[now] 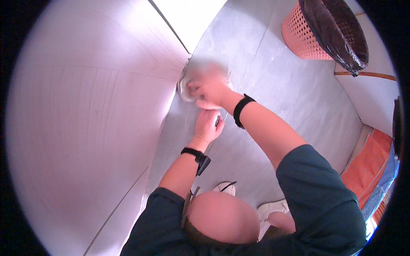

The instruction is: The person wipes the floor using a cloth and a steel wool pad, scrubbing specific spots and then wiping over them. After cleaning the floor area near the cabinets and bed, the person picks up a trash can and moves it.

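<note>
Down by the floor, at the corner of a pale panel, my right hand [212, 90] presses with bent fingers on a pale, crumpled, cloth-like thing [185, 88]. A blurred patch covers the far part of that hand and what lies beyond it. Just nearer to me, my left hand [207, 124] is closed in a fist, close below the right one. Something small and dark [218, 120] shows between its thumb and fingers; its kind cannot be made out. Black bands sit on both wrists, and the left one carries a dark block [202, 164].
A tall pale wood-grain panel [94, 111] fills the left side. The grey floor [265, 102] spreads to the right. A pink perforated bin [299, 36] with a black liner [341, 38] stands at the far right. Orange sheeting [368, 164] hangs at the right edge; my white shoes [273, 208] are below.
</note>
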Tool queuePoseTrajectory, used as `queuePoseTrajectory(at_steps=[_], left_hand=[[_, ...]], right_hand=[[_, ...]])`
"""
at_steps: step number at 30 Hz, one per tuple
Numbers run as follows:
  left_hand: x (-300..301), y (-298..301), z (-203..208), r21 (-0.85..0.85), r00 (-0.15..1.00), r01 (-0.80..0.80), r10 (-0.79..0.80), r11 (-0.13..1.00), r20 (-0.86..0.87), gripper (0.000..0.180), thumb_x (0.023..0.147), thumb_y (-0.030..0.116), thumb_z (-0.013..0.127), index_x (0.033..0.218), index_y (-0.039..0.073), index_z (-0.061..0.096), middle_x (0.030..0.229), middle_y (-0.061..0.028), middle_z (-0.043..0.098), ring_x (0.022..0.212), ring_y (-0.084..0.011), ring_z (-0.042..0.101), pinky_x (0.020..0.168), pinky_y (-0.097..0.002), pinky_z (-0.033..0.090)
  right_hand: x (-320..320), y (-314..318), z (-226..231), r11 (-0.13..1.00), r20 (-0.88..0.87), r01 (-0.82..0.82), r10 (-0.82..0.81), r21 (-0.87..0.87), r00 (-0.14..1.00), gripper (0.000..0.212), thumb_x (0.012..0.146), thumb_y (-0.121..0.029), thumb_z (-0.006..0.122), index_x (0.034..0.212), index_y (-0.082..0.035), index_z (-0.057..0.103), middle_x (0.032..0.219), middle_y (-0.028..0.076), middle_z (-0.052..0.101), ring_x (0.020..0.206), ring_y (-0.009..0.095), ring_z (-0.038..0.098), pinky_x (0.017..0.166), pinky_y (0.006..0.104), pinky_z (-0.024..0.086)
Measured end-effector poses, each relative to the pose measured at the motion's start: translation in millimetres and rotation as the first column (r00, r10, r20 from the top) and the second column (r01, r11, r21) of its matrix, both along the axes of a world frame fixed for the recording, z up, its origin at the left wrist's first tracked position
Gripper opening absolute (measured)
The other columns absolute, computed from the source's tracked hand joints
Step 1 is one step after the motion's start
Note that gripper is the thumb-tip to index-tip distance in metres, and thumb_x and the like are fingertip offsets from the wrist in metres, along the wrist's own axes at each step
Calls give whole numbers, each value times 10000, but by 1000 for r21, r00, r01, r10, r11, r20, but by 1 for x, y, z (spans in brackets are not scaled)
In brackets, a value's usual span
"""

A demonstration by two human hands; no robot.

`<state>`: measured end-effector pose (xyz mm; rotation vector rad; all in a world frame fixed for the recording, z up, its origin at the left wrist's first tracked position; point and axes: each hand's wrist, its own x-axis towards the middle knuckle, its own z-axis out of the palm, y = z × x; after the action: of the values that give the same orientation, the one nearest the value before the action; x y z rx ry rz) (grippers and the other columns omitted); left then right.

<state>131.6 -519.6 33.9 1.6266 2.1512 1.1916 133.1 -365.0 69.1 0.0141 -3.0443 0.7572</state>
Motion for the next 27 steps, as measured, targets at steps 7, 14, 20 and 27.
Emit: queuePoseTrajectory(at_steps=[7,14,20,27], left_hand=[[20,-74,70,179,967,-179,139,967,214,174,767,-33,572,881,43,465,837,-123,568,726,-236,532,692,-341,438],[-13,-104,99,74,901,-383,355,921,249,137,829,-29,531,909,45,448,882,-91,544,800,-167,509,746,-299,435],[-14,-108,106,44,840,-473,436,880,324,131,852,-26,506,940,48,441,922,-64,515,841,-149,485,763,-283,422],[0,-95,120,26,946,-269,260,963,194,111,863,-13,512,937,43,452,914,-66,514,839,-148,478,767,-278,411]], right_hand=[[-3,-61,6,704,-107,710,-707,-17,699,601,775,-518,566,1263,-171,517,1427,105,313,1347,363,197,990,721,88],[28,-25,2,924,55,291,-313,249,948,609,784,-445,545,1354,-274,414,1483,49,229,1382,308,125,1013,696,115],[71,34,7,942,104,27,-66,335,992,566,781,-362,543,1334,-321,433,1485,-25,236,1393,236,129,1067,636,96],[160,132,9,932,181,33,-105,361,978,442,770,-242,600,1205,-300,543,1479,-60,253,1396,199,130,1088,603,88]])
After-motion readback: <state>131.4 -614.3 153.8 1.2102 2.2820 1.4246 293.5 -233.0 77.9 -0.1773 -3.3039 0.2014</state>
